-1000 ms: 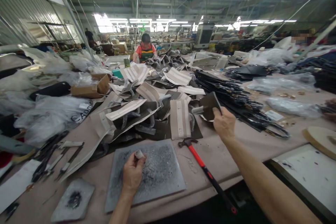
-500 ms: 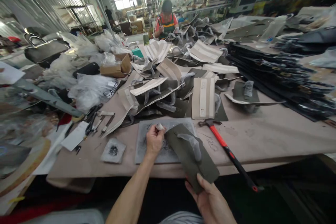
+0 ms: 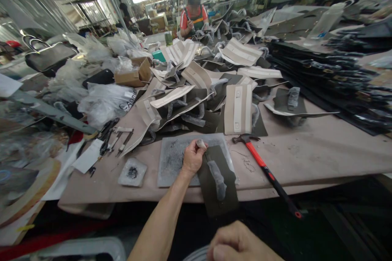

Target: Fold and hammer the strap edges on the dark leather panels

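Note:
My left hand (image 3: 193, 158) is closed around a short whitish cylindrical tool (image 3: 201, 144), whose end shows above the fingers. It touches the far end of a dark olive panel (image 3: 211, 202) with a plastic-wrapped handle (image 3: 219, 185). Part of the panel lies on a grey slab (image 3: 173, 157) with dark marks, and its near end hangs over the table edge. Close to me, below the panel, my right hand (image 3: 235, 242) is curled into a fist; whatever it holds, if anything, is hidden. A claw hammer (image 3: 260, 161) with a red and black handle lies right of the slab.
A small plastic-covered block (image 3: 132, 172) with dark bits sits left of the slab. Hand tools (image 3: 118, 140) lie further left. Behind are piled bag panels (image 3: 238, 110), a cardboard box (image 3: 133, 74) and stacked black pieces (image 3: 324, 81). Across the table sits a person (image 3: 193, 18).
My right hand has let go of the panel and drawn back toward me, curling up. The panel has turned straighter and lies lower. My left hand has moved right onto the panel's far end.

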`<state>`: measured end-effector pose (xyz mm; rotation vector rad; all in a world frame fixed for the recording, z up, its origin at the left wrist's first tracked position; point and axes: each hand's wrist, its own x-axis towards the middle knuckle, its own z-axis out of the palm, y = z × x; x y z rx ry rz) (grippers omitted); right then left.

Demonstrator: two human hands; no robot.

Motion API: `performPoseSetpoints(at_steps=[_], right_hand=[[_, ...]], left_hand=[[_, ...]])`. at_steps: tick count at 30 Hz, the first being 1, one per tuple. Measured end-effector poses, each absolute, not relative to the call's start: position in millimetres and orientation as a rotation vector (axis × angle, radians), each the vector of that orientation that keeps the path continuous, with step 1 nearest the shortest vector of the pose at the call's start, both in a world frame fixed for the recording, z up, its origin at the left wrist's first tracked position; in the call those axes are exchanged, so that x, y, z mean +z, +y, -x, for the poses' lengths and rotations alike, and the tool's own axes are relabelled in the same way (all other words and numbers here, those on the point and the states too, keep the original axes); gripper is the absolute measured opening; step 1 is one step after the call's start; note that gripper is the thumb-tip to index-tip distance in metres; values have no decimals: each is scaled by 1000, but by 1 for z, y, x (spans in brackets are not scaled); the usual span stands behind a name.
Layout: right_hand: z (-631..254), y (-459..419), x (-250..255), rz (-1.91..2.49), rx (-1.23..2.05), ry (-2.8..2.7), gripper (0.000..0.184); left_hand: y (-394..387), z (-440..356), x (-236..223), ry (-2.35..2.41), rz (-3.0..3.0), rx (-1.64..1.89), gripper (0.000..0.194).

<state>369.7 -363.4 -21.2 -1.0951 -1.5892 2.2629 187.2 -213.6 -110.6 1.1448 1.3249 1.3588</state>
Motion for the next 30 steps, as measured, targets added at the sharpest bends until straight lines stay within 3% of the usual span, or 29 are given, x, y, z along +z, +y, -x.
performPoseSetpoints(at_steps=[3,6,12,20,27,30], right_hand=[[-375,-336,-21,1295,1268,-1871,33],[-365,-315,-52,1395,708,-2135,53],[-330,-310,-99,1494,578,-2229,49],[-355,-308,-82,1445,721,-1987,57],[-468,-271,-96,1932,-7,-1916,50],[-497,-263,-108,2114,74,-2079,45]], left_hand=[[-212,-187,-111,1344,-1163,1348,15],[-210,-187,-108,1344,-1145,1348,17],[-217,-189,-94,1243,-1005,1416,24],[-223,-197,-106,1225,-1015,1311,31],[-222,-194,-106,1210,-1073,1294,22],[-222,-194,-107,1220,-1110,1278,18]])
